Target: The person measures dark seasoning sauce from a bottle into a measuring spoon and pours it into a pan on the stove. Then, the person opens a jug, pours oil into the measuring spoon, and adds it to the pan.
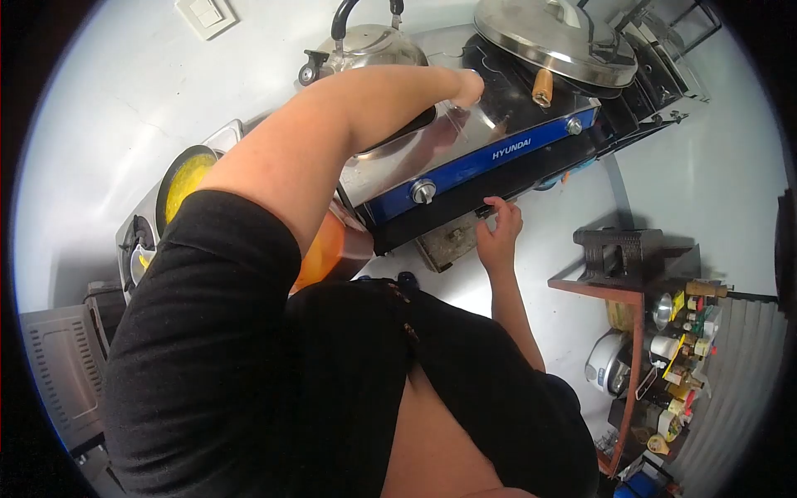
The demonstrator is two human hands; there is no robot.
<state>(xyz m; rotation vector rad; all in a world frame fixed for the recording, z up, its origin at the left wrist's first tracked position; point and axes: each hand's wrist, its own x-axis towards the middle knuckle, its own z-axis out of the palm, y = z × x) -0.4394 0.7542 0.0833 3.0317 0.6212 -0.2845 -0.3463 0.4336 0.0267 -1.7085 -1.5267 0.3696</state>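
My left hand (469, 88) reaches across to the steel top of the gas stove (390, 178), between the kettle and the lidded pan. It is bent down against the surface, and its fingers are mostly hidden, so what it may hold cannot be made out. The stove has a blue front panel with two knobs. My right hand (501, 228) hangs below the front edge of the stove, fingers partly bent and apart, with nothing visible in it. A steel kettle (369, 46) with a black handle stands at the back left of the stove.
A wide pan with a steel lid (552, 37) sits on the right burner, its wooden handle (542, 87) pointing forward. At left are a pan of yellow food (189, 176) and an orange container (320, 253). A wooden shelf (637, 365) with bottles stands at right.
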